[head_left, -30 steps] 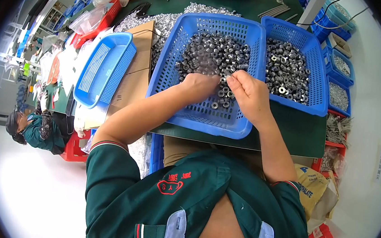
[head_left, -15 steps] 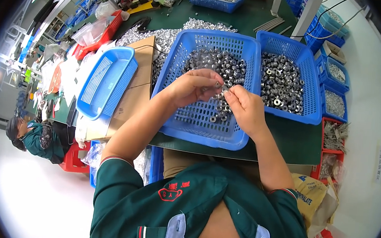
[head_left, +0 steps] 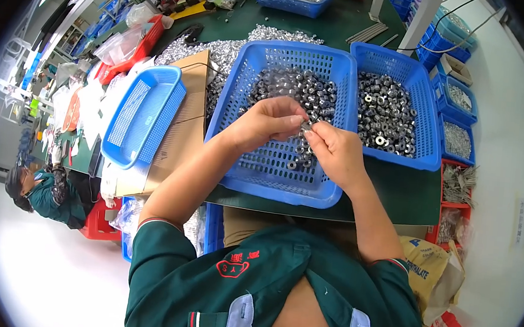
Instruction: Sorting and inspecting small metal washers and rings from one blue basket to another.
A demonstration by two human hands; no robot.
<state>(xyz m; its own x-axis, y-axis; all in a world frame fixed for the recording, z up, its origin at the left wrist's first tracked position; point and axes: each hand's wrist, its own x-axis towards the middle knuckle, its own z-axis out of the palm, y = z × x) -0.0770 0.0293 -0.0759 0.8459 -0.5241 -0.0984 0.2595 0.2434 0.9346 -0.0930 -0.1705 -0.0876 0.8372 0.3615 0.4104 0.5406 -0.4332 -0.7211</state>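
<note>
My left hand [head_left: 265,125] and my right hand [head_left: 336,152] meet above a blue plastic basket [head_left: 255,175] that holds a heap of small dark metal rings [head_left: 293,91]. Both hands pinch a small metal part [head_left: 305,128] between their fingertips, just over the basket's middle. A second blue basket [head_left: 421,159] to the right holds more metal rings [head_left: 382,112].
An empty blue tray [head_left: 143,112] rests on a cardboard box [head_left: 180,137] at my left. Loose silvery parts [head_left: 222,51] are piled behind the baskets on the green table [head_left: 396,197]. Small blue and red bins [head_left: 458,140] line the right side. Another person [head_left: 42,185] sits at the far left.
Both hands have lifted out of the basket's parts and come together, pinching a small metal part between the fingertips. The view has shifted slightly.
</note>
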